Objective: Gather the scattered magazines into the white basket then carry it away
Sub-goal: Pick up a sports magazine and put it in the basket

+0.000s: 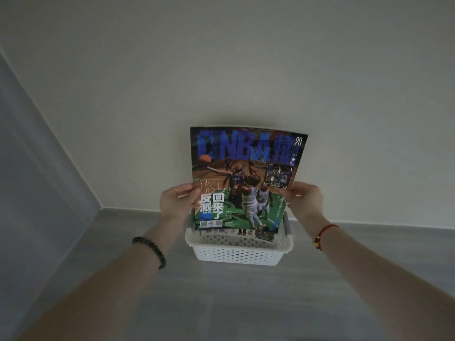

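Dim, even light; no lamp or window in view. Back wall (246,70) plain off-white, matte, bare across the whole upper frame. Left wall (32,168) reads cooler, grey-blue, in shade; it meets the back wall at a corner seam (56,114) running diagonally down to the floor line. Thin pale skirting strip (133,209) along the base of the back wall. Floor (221,303) grey, smooth, faint streaked grain like stone-look tile or vinyl; cannot tell which. A soft shadow falls on the floor along the bottom edge.
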The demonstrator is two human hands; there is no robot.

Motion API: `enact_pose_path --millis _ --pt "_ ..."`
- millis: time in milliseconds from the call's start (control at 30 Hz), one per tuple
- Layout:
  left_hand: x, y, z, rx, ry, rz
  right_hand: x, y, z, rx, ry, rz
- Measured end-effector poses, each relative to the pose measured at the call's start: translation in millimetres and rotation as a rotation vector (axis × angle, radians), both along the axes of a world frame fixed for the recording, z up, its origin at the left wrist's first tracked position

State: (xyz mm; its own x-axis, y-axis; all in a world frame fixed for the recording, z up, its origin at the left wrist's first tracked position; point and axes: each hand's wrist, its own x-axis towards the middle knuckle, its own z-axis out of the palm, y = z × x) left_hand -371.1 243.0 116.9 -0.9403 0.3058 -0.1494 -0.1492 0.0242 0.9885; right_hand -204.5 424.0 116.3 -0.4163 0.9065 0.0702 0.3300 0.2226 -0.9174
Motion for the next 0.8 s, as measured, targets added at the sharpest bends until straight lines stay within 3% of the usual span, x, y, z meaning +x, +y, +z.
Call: enact_pose_path --millis 167,367,633,800 --pt "-7 8 -35 0.052 -0.099 -0.006 -1 6 -30 -0.026 -0.01 -0.072" --pt "-13 24 -31 -0.044 0.227 -0.223 -17 17 -18 0.011 0.014 0.067" --pt "-33 36 -3 -0.125 0.174 -0.412 -28 33 -14 -0.124 0.021 0.158" --pt "-27 20 -7 -0.021 0.157 -0.488 -22 35 -17 -0.084 0.044 0.189"
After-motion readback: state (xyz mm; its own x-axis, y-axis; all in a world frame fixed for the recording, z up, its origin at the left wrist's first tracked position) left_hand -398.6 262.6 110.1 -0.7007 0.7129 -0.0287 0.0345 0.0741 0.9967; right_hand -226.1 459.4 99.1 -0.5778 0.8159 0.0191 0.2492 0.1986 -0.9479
